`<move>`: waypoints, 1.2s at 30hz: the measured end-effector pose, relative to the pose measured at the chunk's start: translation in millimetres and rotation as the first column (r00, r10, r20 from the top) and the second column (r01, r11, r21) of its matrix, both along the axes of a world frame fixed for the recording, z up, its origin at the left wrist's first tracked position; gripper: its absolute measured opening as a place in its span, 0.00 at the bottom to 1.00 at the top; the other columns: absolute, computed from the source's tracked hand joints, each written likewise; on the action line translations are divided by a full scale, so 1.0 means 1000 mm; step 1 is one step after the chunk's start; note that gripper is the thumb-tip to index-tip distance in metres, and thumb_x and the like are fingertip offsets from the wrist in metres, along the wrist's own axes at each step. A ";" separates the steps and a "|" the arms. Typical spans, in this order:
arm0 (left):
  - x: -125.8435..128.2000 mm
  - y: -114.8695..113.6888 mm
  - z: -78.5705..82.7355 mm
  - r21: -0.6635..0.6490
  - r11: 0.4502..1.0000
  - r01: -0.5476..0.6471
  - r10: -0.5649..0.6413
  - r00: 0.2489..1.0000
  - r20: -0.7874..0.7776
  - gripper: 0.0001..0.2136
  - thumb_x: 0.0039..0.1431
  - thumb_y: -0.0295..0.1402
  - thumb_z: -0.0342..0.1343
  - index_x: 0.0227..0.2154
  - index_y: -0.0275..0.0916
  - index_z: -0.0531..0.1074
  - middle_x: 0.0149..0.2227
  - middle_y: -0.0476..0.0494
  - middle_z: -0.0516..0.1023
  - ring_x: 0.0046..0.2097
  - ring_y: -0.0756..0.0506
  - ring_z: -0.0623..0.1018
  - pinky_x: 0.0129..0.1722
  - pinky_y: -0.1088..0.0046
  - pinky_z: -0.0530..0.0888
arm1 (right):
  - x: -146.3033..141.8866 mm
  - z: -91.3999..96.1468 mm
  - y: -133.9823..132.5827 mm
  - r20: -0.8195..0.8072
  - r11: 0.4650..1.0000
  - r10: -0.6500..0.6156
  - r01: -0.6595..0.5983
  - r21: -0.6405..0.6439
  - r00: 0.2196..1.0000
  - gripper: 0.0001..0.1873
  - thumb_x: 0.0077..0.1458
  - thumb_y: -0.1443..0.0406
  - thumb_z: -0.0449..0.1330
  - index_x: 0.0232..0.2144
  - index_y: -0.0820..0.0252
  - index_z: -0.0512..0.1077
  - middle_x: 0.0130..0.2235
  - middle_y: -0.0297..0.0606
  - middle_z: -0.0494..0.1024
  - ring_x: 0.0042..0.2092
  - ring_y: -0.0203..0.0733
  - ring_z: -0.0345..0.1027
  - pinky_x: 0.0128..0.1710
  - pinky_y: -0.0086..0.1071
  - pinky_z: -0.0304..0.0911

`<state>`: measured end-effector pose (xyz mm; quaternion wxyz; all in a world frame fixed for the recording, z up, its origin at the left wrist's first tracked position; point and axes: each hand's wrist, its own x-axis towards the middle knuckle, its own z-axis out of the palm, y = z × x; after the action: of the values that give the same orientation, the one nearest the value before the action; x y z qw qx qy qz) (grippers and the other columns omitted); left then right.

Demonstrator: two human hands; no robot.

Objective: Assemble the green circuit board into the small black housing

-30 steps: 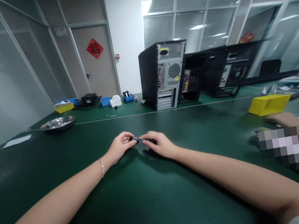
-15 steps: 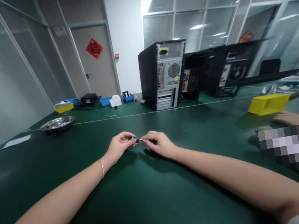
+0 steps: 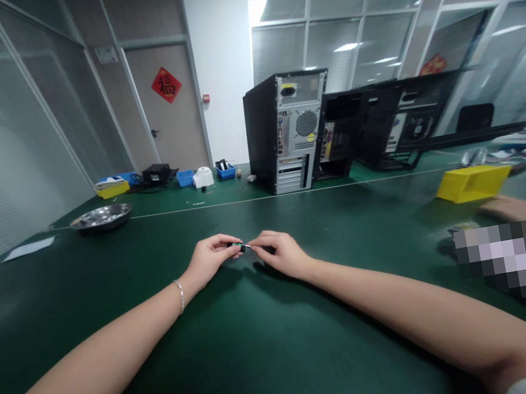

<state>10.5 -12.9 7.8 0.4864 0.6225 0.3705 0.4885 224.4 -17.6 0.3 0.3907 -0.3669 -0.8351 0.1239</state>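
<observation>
One 福 sign [image 3: 166,85] beyond left hand [image 3: 209,255]

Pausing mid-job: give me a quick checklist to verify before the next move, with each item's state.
1. Left grip holds the small green-and-black part: ok, pinched at the fingertips.
2. Right grip holds the thin metal piece: ok, pinched between thumb and fingers.
3. Metal piece touching the part: cannot tell; they meet in the picture, but too small to be sure.
4. Co-worker's hand away from both grips: ok, far to the right, near the yellow bin.
5. Metal bowl out of the way: ok, farther off to the left.
</observation>
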 end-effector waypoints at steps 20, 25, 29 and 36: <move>0.001 -0.002 0.000 -0.020 1.000 -0.007 0.008 0.999 0.036 0.15 0.44 0.35 0.71 0.35 0.34 0.80 0.33 0.41 0.84 0.33 0.44 0.82 0.44 0.62 0.78 | 0.000 -0.002 0.003 -0.035 0.999 0.041 -0.041 -0.018 0.999 0.12 0.63 0.63 0.56 0.43 0.55 0.80 0.38 0.39 0.79 0.38 0.39 0.73 0.41 0.31 0.67; 0.001 -0.001 -0.001 -0.035 0.999 -0.008 0.010 0.998 0.054 0.15 0.44 0.36 0.71 0.34 0.34 0.80 0.33 0.41 0.84 0.33 0.44 0.83 0.44 0.62 0.78 | 0.000 -0.002 0.004 -0.047 0.998 0.049 -0.050 -0.023 0.998 0.13 0.63 0.63 0.56 0.43 0.54 0.80 0.37 0.39 0.79 0.37 0.39 0.73 0.41 0.31 0.67; 0.001 0.000 -0.003 -0.045 0.999 -0.007 0.010 0.998 0.069 0.15 0.43 0.35 0.71 0.34 0.34 0.80 0.34 0.41 0.84 0.32 0.45 0.82 0.44 0.63 0.79 | 0.000 -0.002 0.004 -0.060 0.998 0.060 -0.062 -0.028 0.996 0.13 0.63 0.63 0.56 0.43 0.55 0.80 0.37 0.39 0.79 0.37 0.39 0.73 0.40 0.31 0.67; 0.002 0.000 -0.003 -0.048 0.999 -0.013 0.018 0.996 0.089 0.16 0.42 0.36 0.72 0.34 0.33 0.80 0.34 0.41 0.83 0.33 0.45 0.82 0.43 0.64 0.79 | -0.001 -0.001 0.004 -0.069 0.997 0.066 -0.068 -0.026 0.995 0.13 0.63 0.64 0.56 0.42 0.57 0.80 0.36 0.39 0.80 0.36 0.38 0.73 0.40 0.31 0.67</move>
<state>12.7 -12.7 5.1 0.5132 0.5856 0.3647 0.5106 223.2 -13.3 -1.0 0.4094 -0.3398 -0.8312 0.1613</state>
